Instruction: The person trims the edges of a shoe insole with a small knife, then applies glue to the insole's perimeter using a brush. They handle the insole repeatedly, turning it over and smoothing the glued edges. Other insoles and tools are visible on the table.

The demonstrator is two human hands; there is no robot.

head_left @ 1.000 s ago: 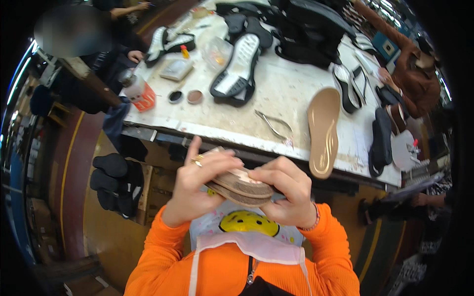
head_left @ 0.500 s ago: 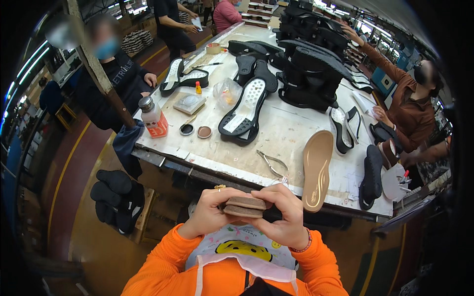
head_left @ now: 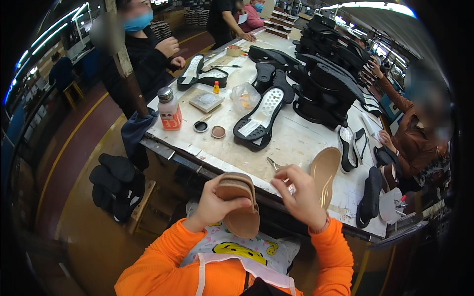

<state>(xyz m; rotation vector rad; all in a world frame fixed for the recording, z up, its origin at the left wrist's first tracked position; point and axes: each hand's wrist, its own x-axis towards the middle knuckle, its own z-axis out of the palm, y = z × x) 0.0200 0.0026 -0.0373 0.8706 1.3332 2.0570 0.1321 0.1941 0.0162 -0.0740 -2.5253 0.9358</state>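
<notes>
My left hand (head_left: 215,203) is closed round a pair of tan shoe insoles (head_left: 242,217), stacked together and tilted upright in front of my apron. Its thumb presses across their face. My right hand (head_left: 300,192) is at the table's near edge, its thumb and curled fingers round the handles of metal nippers (head_left: 272,163). The jaws point away from me, and the hand covers most of the handles. Just right of that hand lies another tan insole (head_left: 326,167) with gold curved lines, partly hidden by my fingers.
Black sandal soles (head_left: 261,118) lie mid-table, with a tall black stack (head_left: 326,93) behind. A white-and-orange bottle (head_left: 169,111), two round tins (head_left: 217,131) and a plastic bag (head_left: 245,97) stand left. A white cup (head_left: 391,204) is at right. Co-workers stand on both sides.
My right hand has let go of the insoles and moved right to the nippers. My left hand alone now holds the insoles, turned more upright. My view has shifted slightly.
</notes>
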